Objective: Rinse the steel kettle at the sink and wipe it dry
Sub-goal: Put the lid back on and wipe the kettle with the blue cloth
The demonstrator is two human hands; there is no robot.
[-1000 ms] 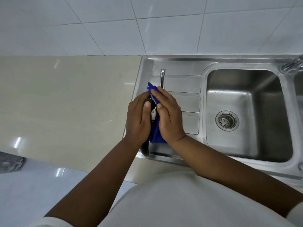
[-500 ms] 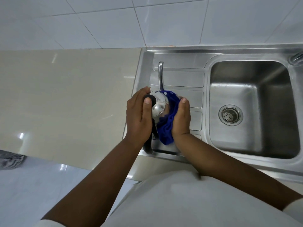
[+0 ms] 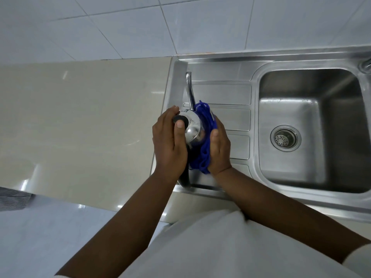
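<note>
The shiny steel kettle (image 3: 193,130) stands on the ribbed drainboard (image 3: 230,101) of the sink, its thin spout pointing away from me and its black handle toward me. My left hand (image 3: 169,145) wraps the kettle's left side, thumb on the black lid knob. My right hand (image 3: 219,149) presses a blue cloth (image 3: 202,137) against the kettle's right side. The cloth hides much of that side, and the kettle's lower body is covered by both hands.
The sink basin (image 3: 309,121) with its round drain strainer (image 3: 285,138) lies to the right. A tap (image 3: 365,65) shows at the far right edge. A beige countertop (image 3: 80,121) stretches left, under a white tiled wall (image 3: 180,23).
My right hand with the blue cloth has slid from over the kettle's top down to its right side, uncovering the lid. My left hand keeps its hold.
</note>
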